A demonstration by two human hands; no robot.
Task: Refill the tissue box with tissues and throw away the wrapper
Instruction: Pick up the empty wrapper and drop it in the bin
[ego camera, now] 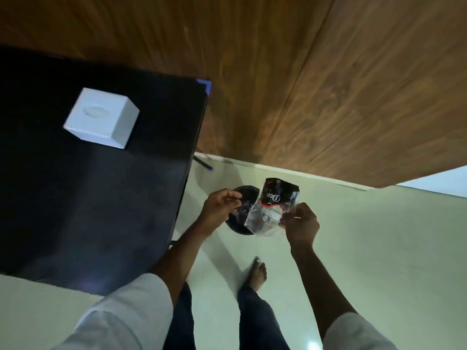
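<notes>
A white tissue box (101, 118) with an oval slot on top stands on the black table (106, 203), towards its far side. To the right of the table, my right hand (302, 224) pinches the right edge of a clear, black and red plastic wrapper (271, 207). The wrapper hangs over a round black bin (249, 188) on the floor. My left hand (221, 207) hovers above the bin's left rim with its fingertips pinched together, just left of the wrapper and apart from it. Nothing shows between those fingers.
The table's far right corner carries blue tape (205, 85). A brown wood-panelled wall (328, 84) rises behind the bin. The floor is pale tile (366, 248). My bare foot (257, 274) is planted just in front of the bin.
</notes>
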